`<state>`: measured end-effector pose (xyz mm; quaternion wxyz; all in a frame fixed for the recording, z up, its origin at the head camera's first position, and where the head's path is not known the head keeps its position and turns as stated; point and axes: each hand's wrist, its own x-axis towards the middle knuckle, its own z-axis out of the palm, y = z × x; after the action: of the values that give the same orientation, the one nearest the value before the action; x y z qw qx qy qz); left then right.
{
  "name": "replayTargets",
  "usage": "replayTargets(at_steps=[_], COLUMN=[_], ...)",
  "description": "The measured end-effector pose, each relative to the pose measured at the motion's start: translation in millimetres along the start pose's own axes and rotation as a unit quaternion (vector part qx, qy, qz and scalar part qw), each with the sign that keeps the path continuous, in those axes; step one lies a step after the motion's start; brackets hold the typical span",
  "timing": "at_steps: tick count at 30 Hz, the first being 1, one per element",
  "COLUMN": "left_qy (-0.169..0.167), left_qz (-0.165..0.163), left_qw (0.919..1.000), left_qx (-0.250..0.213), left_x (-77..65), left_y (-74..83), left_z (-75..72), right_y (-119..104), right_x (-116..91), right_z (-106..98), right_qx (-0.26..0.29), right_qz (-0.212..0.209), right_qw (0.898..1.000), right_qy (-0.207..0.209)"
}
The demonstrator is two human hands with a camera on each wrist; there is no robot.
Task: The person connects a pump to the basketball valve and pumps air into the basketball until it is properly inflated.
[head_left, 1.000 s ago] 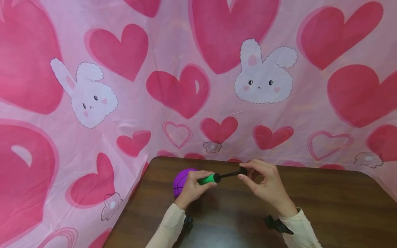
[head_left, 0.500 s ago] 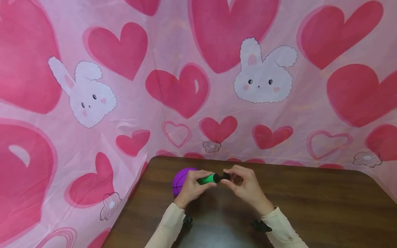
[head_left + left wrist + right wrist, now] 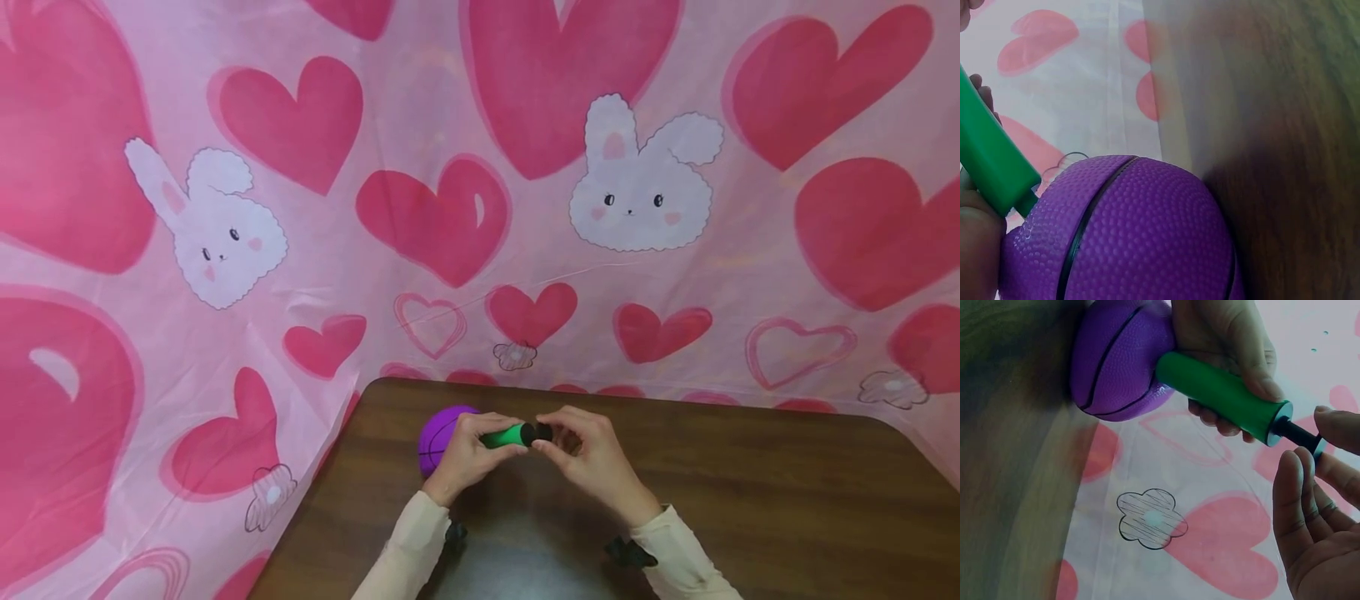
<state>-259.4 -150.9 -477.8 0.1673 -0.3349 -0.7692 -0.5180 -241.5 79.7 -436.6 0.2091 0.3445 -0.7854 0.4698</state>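
A purple toy basketball (image 3: 437, 446) sits on the table beside my left hand (image 3: 463, 462). That hand grips the green barrel of a small hand pump (image 3: 504, 436), whose tip meets the ball's pebbled surface (image 3: 1147, 237) in the left wrist view. The ball's skin looks dented around that spot. Thumb and fingers of my right hand (image 3: 596, 462) pinch the pump's black handle (image 3: 1319, 447). Only a short length of black rod (image 3: 1296, 434) shows between handle and barrel in the right wrist view. The left palm hides part of the barrel and ball in the head view.
The dark wooden table (image 3: 750, 483) has rounded far corners. Behind and left of it hangs a pink cloth (image 3: 540, 233) printed with hearts and rabbits. A dark camera strap (image 3: 630, 550) sits on the right wrist.
My right hand has moved left toward the left hand, bringing the pump handle in close to the barrel; the long black rod has slid inside. Left hand and ball have stayed put.
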Motion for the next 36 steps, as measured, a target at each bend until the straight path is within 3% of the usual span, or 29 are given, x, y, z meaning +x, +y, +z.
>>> replayTargets(at_steps=[12,24,31,36], left_qy=[0.012,0.023,0.027,0.031], left_qz=[0.006,-0.038,-0.031,-0.034], left_qw=[0.9999,0.9984,0.9986,0.9982], left_qx=[-0.009,-0.035,-0.033,-0.038], left_x=[-1.2,2.0,1.9,0.0], left_y=[-2.4,0.0,-1.0,-2.6], left_z=[2.4,-2.4,-1.1,-1.8], right_y=[-12,-26,-25,-20], right_x=[2,12,13,11], right_z=[-21,-65,-65,-53], right_qx=[-0.027,-0.038,-0.027,0.003], right_qz=[-0.009,-0.057,-0.056,-0.059], right_qw=[1.000,0.996,0.996,0.996], right_qy=[0.002,0.064,0.066,0.072])
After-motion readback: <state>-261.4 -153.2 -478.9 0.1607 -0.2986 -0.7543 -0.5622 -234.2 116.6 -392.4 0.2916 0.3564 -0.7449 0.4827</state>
